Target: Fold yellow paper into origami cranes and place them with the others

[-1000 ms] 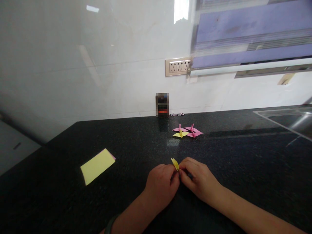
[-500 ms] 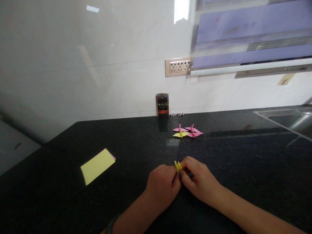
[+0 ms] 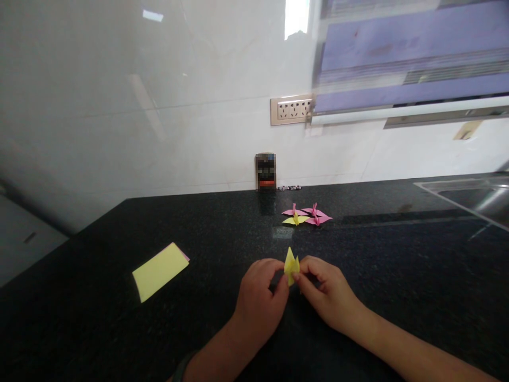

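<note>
A small folded piece of yellow origami paper [image 3: 291,267] is held up between my two hands, its pointed tips facing upward. My left hand [image 3: 263,292] pinches its left side between thumb and fingers. On the other side, my right hand [image 3: 328,289] grips the lower right part with thumb and forefinger. Beyond my hands, several pink paper cranes [image 3: 317,219] and one yellow paper crane [image 3: 296,219] stand grouped on the dark countertop [image 3: 222,228]. To the left lies a stack of yellow paper [image 3: 160,272], with a pink edge showing under it.
A small dark object, pixelated [image 3: 266,172], stands against the white wall [image 3: 199,143], with a beaded string [image 3: 289,188] beside it. A socket panel [image 3: 292,110] is on the wall. At far right a metal sink [image 3: 489,199] is set into the counter.
The yellow origami paper has been turned and raised a little, so more of its pointed flaps shows. My left thumb and fingers have spread slightly around it; both hands remain on it.
</note>
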Motion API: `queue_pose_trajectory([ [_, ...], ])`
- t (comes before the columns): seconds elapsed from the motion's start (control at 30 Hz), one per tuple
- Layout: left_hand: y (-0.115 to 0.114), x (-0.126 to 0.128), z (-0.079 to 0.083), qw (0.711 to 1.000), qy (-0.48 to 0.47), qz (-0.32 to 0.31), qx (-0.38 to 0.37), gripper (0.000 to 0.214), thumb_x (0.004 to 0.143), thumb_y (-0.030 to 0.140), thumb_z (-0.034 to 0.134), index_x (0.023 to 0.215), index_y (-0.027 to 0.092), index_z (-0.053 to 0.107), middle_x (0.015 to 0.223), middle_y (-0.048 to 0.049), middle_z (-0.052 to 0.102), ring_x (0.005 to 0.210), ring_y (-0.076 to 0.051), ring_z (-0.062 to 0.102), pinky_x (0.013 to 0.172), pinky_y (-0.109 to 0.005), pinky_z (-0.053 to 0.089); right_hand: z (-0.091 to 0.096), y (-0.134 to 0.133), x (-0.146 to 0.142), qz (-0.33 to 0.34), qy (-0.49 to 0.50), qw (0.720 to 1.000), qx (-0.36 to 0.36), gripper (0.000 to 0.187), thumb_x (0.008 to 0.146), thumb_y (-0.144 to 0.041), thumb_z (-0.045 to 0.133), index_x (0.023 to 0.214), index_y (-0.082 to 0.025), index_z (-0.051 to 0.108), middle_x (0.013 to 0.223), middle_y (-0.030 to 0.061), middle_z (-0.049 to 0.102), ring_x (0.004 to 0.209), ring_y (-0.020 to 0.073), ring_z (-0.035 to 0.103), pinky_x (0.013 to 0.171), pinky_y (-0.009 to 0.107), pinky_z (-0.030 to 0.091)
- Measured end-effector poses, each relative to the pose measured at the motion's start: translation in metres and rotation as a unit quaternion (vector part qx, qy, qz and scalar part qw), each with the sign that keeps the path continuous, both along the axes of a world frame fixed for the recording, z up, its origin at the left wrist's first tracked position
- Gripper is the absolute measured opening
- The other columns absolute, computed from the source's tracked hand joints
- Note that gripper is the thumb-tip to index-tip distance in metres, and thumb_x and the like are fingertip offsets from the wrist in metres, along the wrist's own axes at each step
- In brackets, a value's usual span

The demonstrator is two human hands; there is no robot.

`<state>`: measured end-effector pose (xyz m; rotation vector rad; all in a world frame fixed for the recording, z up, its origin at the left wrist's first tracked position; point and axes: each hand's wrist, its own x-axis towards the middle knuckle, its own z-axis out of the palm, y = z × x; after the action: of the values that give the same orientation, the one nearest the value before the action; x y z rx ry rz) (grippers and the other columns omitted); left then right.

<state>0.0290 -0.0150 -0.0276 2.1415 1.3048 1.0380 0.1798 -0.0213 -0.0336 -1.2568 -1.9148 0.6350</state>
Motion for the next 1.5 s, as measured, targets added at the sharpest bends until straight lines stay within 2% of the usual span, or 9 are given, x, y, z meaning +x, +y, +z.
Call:
queue_pose_trajectory([
  [0.1, 0.004, -0.002, -0.002, 0.989, -0.115, -0.037, -0.082, 0.016, 0.075, 0.016, 0.046, 0.086, 0.017, 0.058, 0.091, -0.0046, 0.059, 0.086, -0.016, 0.052, 0.076, -0.027, 0.04, 0.0, 0.0, -0.001, 0.018, 0.039, 0.998, -0.04, 0.019, 0.083, -0.023, 0.041, 0.068, -0.016, 0.05, 0.062, -0.0002, 0.048, 0.056, 0.0112, 0.047, 0.053, 0.023, 0.037],
  [0.23, 0.008, -0.001, -0.003, 0.948, -0.24, -0.066, -0.2, 0.013, 0.074, 0.019, 0.049, 0.082, 0.014, 0.059, 0.098, -0.008, 0.059, 0.084, -0.017, 0.055, 0.075, -0.028, 0.042, -0.003, 0.003, 0.001, 0.048, 0.08, 0.993, -0.069, 0.018, 0.084, -0.026, 0.04, 0.073, -0.017, 0.051, 0.065, 0.0001, 0.05, 0.058, 0.0112, 0.049, 0.054, 0.023, 0.039],
  [0.33, 0.008, 0.001, -0.002, 0.922, -0.283, -0.091, -0.25, 0.013, 0.074, 0.021, 0.051, 0.081, 0.013, 0.058, 0.089, -0.0071, 0.061, 0.074, -0.015, 0.056, 0.068, -0.027, 0.043, -0.007, 0.005, 0.003, 0.053, 0.095, 0.991, -0.071, 0.018, 0.084, -0.027, 0.041, 0.073, -0.017, 0.051, 0.068, 0.0007, 0.052, 0.06, 0.0113, 0.05, 0.055, 0.023, 0.04],
  [0.43, 0.006, 0.001, -0.001, 0.918, -0.283, -0.1, -0.259, 0.01, 0.074, 0.021, 0.051, 0.078, 0.014, 0.057, 0.07, -0.0017, 0.059, 0.065, -0.012, 0.053, 0.062, -0.024, 0.041, -0.01, 0.006, 0.005, 0.054, 0.109, 0.99, -0.072, 0.018, 0.084, -0.028, 0.041, 0.073, -0.017, 0.05, 0.07, 0.0011, 0.053, 0.062, 0.0114, 0.051, 0.057, 0.023, 0.04],
  [0.67, 0.009, 0.001, -0.001, 0.919, -0.286, -0.088, -0.257, 0.01, 0.073, 0.021, 0.052, 0.077, 0.014, 0.058, 0.067, -0.0009, 0.059, 0.06, -0.011, 0.051, 0.058, -0.023, 0.04, -0.008, 0.005, 0.005, 0.053, 0.123, 0.986, -0.097, 0.018, 0.084, -0.028, 0.041, 0.076, -0.016, 0.052, 0.064, -0.0002, 0.052, 0.059, 0.0111, 0.051, 0.056, 0.023, 0.041],
  [0.93, 0.009, -0.001, -0.001, 0.901, -0.326, -0.095, -0.27, 0.016, 0.071, 0.024, 0.056, 0.08, 0.013, 0.063, 0.074, -0.0043, 0.064, 0.068, -0.014, 0.057, 0.065, -0.026, 0.043, -0.006, 0.006, 0.004, 0.064, 0.174, 0.975, -0.122, 0.019, 0.084, -0.028, 0.04, 0.076, -0.016, 0.052, 0.062, -0.0015, 0.051, 0.056, 0.0092, 0.05, 0.055, 0.021, 0.041],
  [1.1, 0.011, 0.0, -0.002, 0.856, -0.405, -0.076, -0.313, 0.017, 0.068, 0.021, 0.06, 0.084, 0.015, 0.057, 0.072, -0.0016, 0.063, 0.066, -0.014, 0.058, 0.065, -0.029, 0.046, -0.007, 0.006, 0.003, 0.109, 0.226, 0.955, -0.158, 0.022, 0.085, -0.032, 0.037, 0.078, -0.015, 0.05, 0.065, -0.0002, 0.051, 0.057, 0.0093, 0.049, 0.055, 0.022, 0.042],
  [1.27, 0.01, 0.0, 0.0, 0.824, -0.392, -0.138, -0.386, 0.018, 0.068, 0.023, 0.06, 0.08, 0.011, 0.057, 0.066, -0.0043, 0.063, 0.063, -0.016, 0.06, 0.068, -0.034, 0.046, -0.006, 0.005, 0.003, 0.113, 0.249, 0.944, -0.187, 0.022, 0.083, -0.034, 0.042, 0.078, -0.015, 0.051, 0.064, -0.0008, 0.051, 0.057, 0.0091, 0.048, 0.053, 0.022, 0.042],
  [1.5, 0.009, 0.0, -0.002, 0.842, -0.367, -0.089, -0.385, 0.012, 0.064, 0.021, 0.062, 0.069, 0.011, 0.057, 0.059, -0.0014, 0.061, 0.056, -0.012, 0.057, 0.059, -0.026, 0.043, -0.001, 0.003, -0.002, 0.077, 0.299, 0.926, -0.216, 0.014, 0.079, -0.03, 0.047, 0.076, -0.016, 0.048, 0.062, -0.0018, 0.055, 0.054, 0.0091, 0.052, 0.052, 0.022, 0.043],
])
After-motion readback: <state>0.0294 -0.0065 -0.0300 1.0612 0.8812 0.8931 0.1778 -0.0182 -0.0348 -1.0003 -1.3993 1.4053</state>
